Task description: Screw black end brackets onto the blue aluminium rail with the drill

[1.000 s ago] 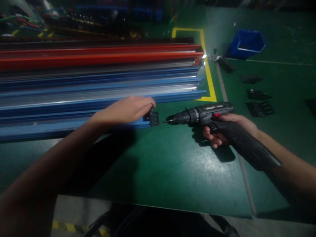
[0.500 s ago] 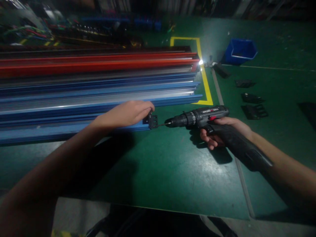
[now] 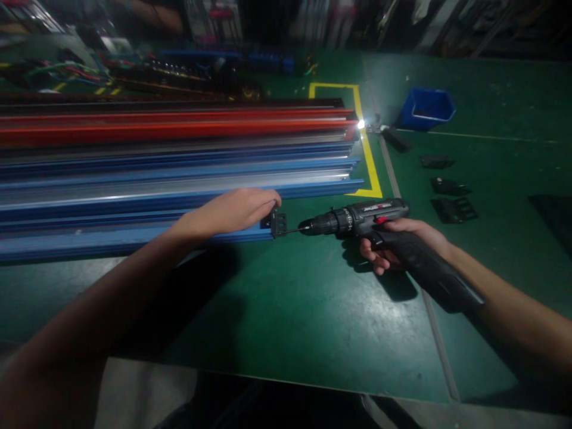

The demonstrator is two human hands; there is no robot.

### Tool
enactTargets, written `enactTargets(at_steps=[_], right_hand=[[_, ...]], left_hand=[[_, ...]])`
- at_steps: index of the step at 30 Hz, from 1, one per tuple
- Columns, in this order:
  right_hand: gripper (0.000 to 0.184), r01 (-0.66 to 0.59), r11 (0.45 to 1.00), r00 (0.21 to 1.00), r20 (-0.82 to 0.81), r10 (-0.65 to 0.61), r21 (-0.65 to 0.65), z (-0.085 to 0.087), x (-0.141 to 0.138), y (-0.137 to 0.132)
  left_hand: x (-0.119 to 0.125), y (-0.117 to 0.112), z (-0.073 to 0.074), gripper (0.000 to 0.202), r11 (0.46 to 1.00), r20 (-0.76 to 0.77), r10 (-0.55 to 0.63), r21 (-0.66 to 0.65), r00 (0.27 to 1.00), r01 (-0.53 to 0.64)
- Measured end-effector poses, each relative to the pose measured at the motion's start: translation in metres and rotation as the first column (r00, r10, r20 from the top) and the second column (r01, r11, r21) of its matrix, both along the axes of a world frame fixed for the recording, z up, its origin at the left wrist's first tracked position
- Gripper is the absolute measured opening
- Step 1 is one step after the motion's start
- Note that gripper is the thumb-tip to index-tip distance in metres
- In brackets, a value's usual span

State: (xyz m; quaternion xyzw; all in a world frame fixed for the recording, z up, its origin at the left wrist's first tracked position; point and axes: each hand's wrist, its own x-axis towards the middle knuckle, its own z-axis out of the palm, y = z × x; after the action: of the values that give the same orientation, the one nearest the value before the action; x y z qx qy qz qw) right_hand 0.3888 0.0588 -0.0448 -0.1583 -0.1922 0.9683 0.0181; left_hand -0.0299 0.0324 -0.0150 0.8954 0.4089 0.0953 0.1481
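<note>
I get dim feed — white glare by red rails (image 3: 179,126), sheen on green tabletop (image 3: 353,339), shadow below drill (image 3: 370,217) — background blurred, right edge dark.

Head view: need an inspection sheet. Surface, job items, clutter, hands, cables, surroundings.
Surface: green tabletop, yellow tape marking.
Job items: black drill, bit pointed at black end piece at the end of the near blue profile.
Clutter: blue bin, black-handled item, three black parts.
Hands: right hand grips drill; left hand at end piece, grip partly hidden.
Cables: coloured strands upper left, blurred, possibly cables.
Surroundings: dim, background blurred.
</note>
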Motion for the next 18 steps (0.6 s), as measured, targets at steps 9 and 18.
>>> enactTargets(at_steps=[9, 18], right_hand=[[0.051, 0.007, 1.000, 1.000, 0.006, -0.007, 0.019, -0.0018, 0.0002, -0.0001], [0.052, -0.007, 1.000, 1.000, -0.004, 0.007, 0.026, -0.0018, -0.0001, 0.0006]], left_hand=[[-0.0008, 0.0006, -0.0013, 0.037, 1.000, 0.002, -0.006, 0.011, 1.000, 0.006], [0.0013, -0.0011, 0.0022, 0.038, 1.000, -0.009, 0.004, 0.006, 1.000, -0.004]])
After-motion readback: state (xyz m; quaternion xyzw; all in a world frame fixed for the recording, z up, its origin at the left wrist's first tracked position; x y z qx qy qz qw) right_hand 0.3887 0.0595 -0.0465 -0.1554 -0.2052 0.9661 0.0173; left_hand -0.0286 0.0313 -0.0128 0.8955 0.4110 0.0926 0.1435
